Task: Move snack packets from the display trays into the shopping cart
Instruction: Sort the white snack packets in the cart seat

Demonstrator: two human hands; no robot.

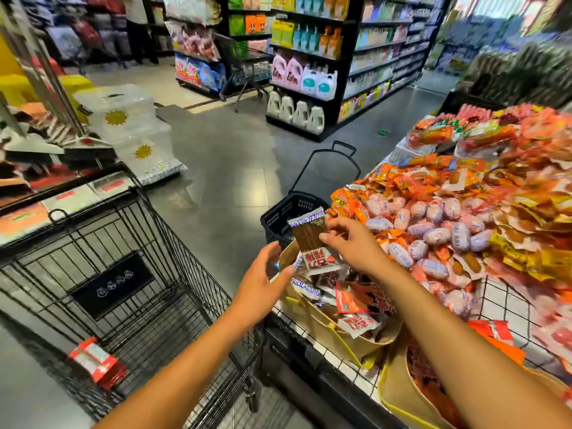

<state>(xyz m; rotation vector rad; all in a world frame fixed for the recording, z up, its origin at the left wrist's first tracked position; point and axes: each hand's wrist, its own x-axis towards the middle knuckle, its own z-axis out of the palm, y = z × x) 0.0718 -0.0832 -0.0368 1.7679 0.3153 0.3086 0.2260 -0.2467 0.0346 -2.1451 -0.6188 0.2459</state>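
Right hand (349, 243): fingers and thumb pinch a brown packet (309, 232) by its right edge, held upright just above the tan tray (322, 329) of similar packets. Left hand (263, 277): fingers straight and holding nothing, at the tray's left rim; contact with the packets cannot be determined.

A second tray (393, 394) is largely hidden by the right forearm and cut off at the frame's lower edge. The far right of the tabletop (510, 311) is blurred.

The shopping cart (185, 274) stands left of the tabletop, with a red-and-white packet (94, 362) on its floor. A black basket (288, 209) sits just beyond the tan tray.
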